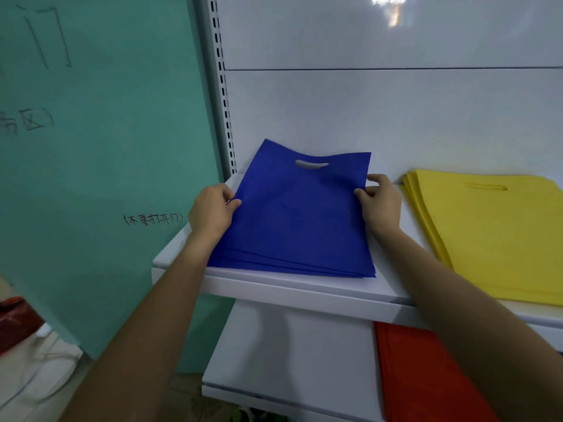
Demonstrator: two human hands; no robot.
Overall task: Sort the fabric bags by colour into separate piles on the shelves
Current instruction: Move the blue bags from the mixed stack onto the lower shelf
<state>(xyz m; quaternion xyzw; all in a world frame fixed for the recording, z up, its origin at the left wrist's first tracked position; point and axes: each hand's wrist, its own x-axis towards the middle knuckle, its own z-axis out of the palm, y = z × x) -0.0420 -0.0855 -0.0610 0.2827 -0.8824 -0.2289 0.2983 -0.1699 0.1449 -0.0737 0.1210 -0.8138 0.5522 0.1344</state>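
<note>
blue bags stacked flat beside yellow pile, upper shelf

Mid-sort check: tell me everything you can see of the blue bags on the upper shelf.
The blue bags are a flat stack of royal-blue, matte, non-woven-looking fabric, several layers showing at the near edge. The top one has an oval cut-out handle near its far end, which seems to ride up the back panel. The stack lies slightly askew on the left end of the white shelf. The left hand pinches its left edge, the right hand its right edge.
</note>
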